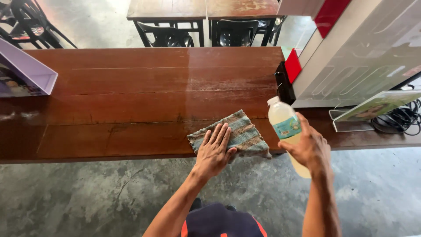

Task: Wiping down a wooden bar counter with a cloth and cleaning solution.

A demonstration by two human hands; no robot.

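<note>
Left hand (213, 151) flat on cloth (240, 134), right hand (310, 148) gripping bottle (286, 127) beside it

**Cloth and bottle, lower centre of frame**

Cloth (239, 134): folded, roughly square, coarse weave, grey-blue and tan stripes. Lies flat on the dark wooden bench (131, 101), turned at an angle, its lower corner at the near edge. Left hand (213, 151) presses on its lower left part, palm down, fingers spread.

Bottle (287, 131): clear plastic, white cap on, small teal label, holding pale yellowish liquid. Just right of the cloth, tilted with the cap toward upper left. Right hand (309, 149) wraps around its lower half; base hangs past the bench edge, above the concrete floor.
</note>
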